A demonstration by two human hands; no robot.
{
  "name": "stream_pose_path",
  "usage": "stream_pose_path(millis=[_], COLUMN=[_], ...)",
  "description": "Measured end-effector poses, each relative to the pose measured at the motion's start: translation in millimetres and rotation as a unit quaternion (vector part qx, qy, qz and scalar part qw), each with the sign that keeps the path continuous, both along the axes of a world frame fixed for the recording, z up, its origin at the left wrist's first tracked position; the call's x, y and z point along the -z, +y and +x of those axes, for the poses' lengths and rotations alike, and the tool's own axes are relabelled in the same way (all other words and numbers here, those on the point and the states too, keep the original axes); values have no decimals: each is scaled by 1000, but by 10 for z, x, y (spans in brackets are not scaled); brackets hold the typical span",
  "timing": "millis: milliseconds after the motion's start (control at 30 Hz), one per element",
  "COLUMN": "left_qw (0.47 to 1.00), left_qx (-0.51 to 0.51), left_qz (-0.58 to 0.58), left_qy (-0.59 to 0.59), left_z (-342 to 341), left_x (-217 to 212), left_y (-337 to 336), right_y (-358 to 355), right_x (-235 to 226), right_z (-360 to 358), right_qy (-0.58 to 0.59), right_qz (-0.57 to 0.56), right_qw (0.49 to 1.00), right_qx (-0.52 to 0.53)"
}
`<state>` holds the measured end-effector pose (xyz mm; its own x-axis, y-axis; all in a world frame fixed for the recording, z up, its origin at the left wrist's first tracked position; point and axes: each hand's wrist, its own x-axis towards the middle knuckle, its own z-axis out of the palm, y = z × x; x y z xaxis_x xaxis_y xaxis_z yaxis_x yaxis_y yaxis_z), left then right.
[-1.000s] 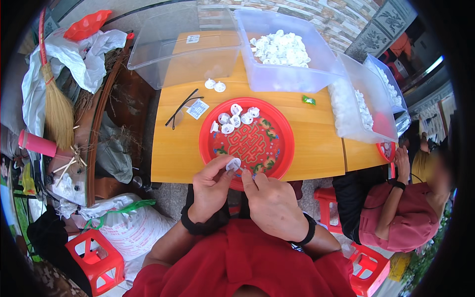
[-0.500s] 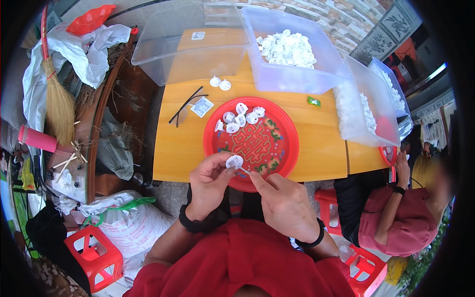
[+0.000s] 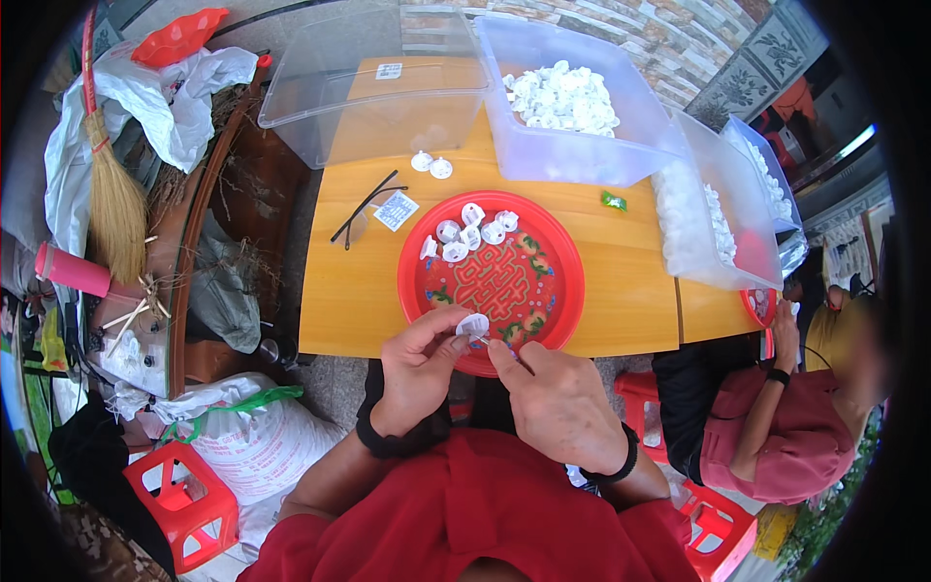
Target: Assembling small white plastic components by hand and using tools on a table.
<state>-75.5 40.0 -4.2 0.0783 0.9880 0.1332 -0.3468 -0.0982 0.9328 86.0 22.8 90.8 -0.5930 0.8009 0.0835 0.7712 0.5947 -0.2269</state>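
Observation:
Over the near rim of a red round tray (image 3: 572, 291), my left hand (image 3: 415, 373) pinches a small white round plastic part (image 3: 473, 327) between thumb and fingers. My right hand (image 3: 558, 393) is closed, its index finger stretched forward, on a thin metal rod (image 3: 482, 339) whose far end meets the lower right of that part. The rod's rear end is hidden in my palm, so its kind does not show. Several similar white plastic parts (image 3: 471, 237) lie together at the tray's far left, on its patterned bottom.
Two loose white parts (image 3: 441, 168), folded glasses (image 3: 364, 206) and a green packet (image 3: 613, 200) lie on the wooden table (image 3: 359, 310). Behind stand a clear bin (image 3: 320, 145) and a bin of white parts (image 3: 630, 160). A co-worker (image 3: 776, 427) sits right; a broom (image 3: 116, 204) leans left.
The white part has turned in my left fingers and shifted slightly right and down. My right hand has moved a little, staying beside it with the rod.

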Motion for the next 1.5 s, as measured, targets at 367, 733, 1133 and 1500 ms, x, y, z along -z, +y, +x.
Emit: stream_pose_path(millis=[367, 733, 1133, 1500], left_qw=[999, 997, 995, 996], left_qx=[2, 11, -11, 4], left_qz=[12, -31, 35, 34], left_qy=[43, -74, -90, -78], left_z=[26, -100, -124, -88], left_x=[114, 34, -46, -10], left_y=[15, 68, 21, -45], right_y=[89, 74, 231, 327], right_x=[33, 170, 293, 478], right_z=[-29, 102, -177, -238], right_qy=[-30, 267, 399, 463], right_qz=[-15, -28, -212, -275], right_qw=[999, 953, 869, 821], right_qx=[-17, 138, 201, 191])
